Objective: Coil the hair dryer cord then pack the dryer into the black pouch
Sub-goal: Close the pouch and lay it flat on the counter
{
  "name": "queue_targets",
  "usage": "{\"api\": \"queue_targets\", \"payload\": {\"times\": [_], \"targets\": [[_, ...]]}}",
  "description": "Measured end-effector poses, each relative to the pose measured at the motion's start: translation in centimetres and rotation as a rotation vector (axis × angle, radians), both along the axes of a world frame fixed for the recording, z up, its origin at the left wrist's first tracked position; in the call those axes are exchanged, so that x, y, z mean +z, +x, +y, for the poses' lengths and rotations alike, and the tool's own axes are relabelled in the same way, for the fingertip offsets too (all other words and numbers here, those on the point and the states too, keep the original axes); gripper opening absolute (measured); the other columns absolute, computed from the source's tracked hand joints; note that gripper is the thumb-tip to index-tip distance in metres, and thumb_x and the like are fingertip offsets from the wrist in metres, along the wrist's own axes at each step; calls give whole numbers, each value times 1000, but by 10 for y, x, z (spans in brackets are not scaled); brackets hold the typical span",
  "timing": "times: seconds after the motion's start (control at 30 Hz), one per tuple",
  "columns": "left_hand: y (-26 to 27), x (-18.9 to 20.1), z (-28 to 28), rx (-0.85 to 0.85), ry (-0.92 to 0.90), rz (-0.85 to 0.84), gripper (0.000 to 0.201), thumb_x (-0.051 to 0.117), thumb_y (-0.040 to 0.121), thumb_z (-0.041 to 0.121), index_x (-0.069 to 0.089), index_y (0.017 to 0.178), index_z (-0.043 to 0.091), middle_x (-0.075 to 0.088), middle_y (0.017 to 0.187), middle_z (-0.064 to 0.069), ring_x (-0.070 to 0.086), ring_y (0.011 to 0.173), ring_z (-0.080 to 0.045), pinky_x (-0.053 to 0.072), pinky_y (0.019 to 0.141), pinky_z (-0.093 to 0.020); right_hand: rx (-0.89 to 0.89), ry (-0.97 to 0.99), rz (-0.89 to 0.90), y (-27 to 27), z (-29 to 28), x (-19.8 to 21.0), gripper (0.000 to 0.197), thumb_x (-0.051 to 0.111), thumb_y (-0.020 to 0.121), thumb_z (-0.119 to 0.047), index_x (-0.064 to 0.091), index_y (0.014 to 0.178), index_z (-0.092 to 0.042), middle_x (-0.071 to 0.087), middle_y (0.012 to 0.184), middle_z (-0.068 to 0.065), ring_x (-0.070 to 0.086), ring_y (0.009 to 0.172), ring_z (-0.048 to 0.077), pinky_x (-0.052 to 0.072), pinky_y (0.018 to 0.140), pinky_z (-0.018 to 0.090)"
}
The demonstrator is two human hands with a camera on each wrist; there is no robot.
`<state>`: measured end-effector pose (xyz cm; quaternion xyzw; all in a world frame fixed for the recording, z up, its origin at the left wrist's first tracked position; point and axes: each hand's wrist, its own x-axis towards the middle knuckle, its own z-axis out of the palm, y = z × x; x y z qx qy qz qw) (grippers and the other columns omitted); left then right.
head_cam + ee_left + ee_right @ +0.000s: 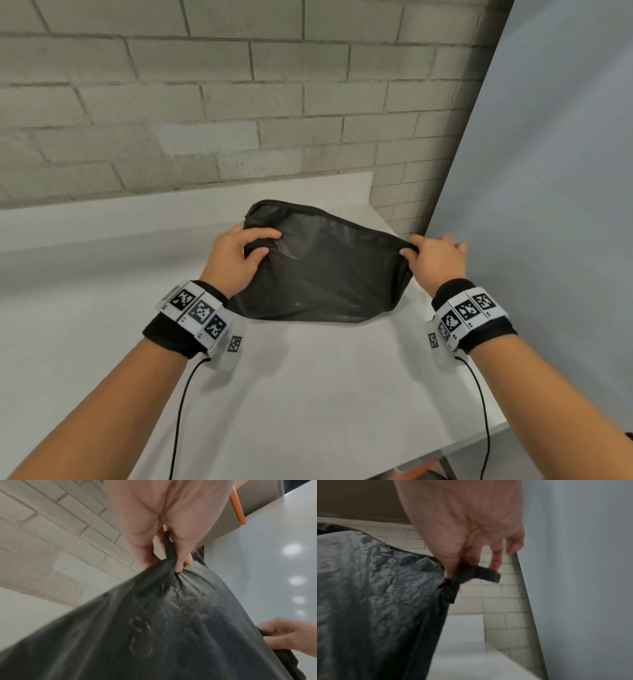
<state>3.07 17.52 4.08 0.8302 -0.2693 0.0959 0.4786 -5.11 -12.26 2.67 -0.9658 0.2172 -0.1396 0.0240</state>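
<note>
Pouch (322,270) lies on the white table (308,394), close to the brick wall (239,102), stretched between the two hands with its long axis running left to right across the person's front, the right end a little nearer than the left. At the left end, the left hand (236,260) has its fingers and thumb curled round a gathered fold of the black fabric; the left wrist view shows the thumb and fingers (181,561) pinching a bunched ridge of it. At the right end, the right hand (438,260) pinches the corner between thumb and forefinger, its other fingers loosely spread; the right wrist view shows a short black tab (481,573) sticking out just past that pinch. Both hands are therefore closed on the pouch, one at each end, and neither is nearer than the other to the job. The dryer and its cord show in no view; the pouch bulges somewhat, so the dryer may already be inside, but that cannot be told for sure. A seam or zip line runs along the far top edge, and whether it is open cannot be told. The coming move, as I judge it, turns on that line: any closing or opening would travel along the long axis, with one hand anchoring an end.
</note>
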Motion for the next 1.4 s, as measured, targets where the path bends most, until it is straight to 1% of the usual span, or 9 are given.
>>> {"api": "queue_targets", "payload": {"times": [0.23,0.37,0.5,0.63,0.83,1.0,1.1,1.2,1.4], "targets": [[8,11,21,-9,22,62,42,56,82,-6,62,104,30,53,113,-1,51,107,-13,37,101,-23,130,-371,-430,-8,3,46,24,53,87,-32,68,75,-17,71,68,2,49,86,31,19,74,37],[13,8,33,-68,30,137,56,58,81,-4,58,92,51,55,108,7,51,108,-10,34,95,-9,223,-507,-487,-15,9,58,21,51,86,-29,67,79,-17,72,70,0,56,92,32,18,93,41],[15,5,39,-128,64,215,56,58,81,-6,56,92,49,55,114,1,50,112,-13,34,98,-16,359,-196,-439,-17,14,64,21,48,89,-19,65,90,-8,70,82,10,56,93,36,34,93,45],[19,3,36,-169,79,263,54,59,80,-5,58,97,46,56,127,-8,51,120,-20,34,109,-34,406,426,-439,-15,11,61,14,44,93,-5,56,100,-5,59,88,12,55,84,27,36,67,17],[29,7,21,-144,164,289,50,61,81,-1,54,122,26,54,128,-10,53,118,-21,35,107,-30,521,565,-320,4,-19,56,29,49,85,8,54,76,-19,49,78,-9,49,74,-4,36,69,2],[40,9,8,-60,167,251,61,69,75,4,60,79,64,63,109,-1,57,106,-15,38,99,-26,569,379,75,25,-48,66,29,59,79,8,70,67,-16,58,85,7,56,82,24,39,69,8],[48,11,-3,-22,206,282,48,69,75,2,65,89,48,65,108,-3,58,102,-17,40,101,-30,521,116,149,44,-57,69,21,60,79,4,75,75,-11,65,91,9,55,92,26,39,78,26],[62,10,-16,-10,282,292,37,67,77,3,65,106,25,65,112,-6,60,102,-22,42,97,-29,494,-75,114,63,-63,68,23,58,82,-6,75,83,-21,66,93,-1,47,96,20,24,75,26],[99,12,-43,33,368,277,40,67,77,4,62,115,14,66,111,-12,61,100,-27,42,91,-28,523,221,62,118,-86,56,19,55,86,1,70,97,-4,62,101,19,51,101,31,40,84,31]]}}
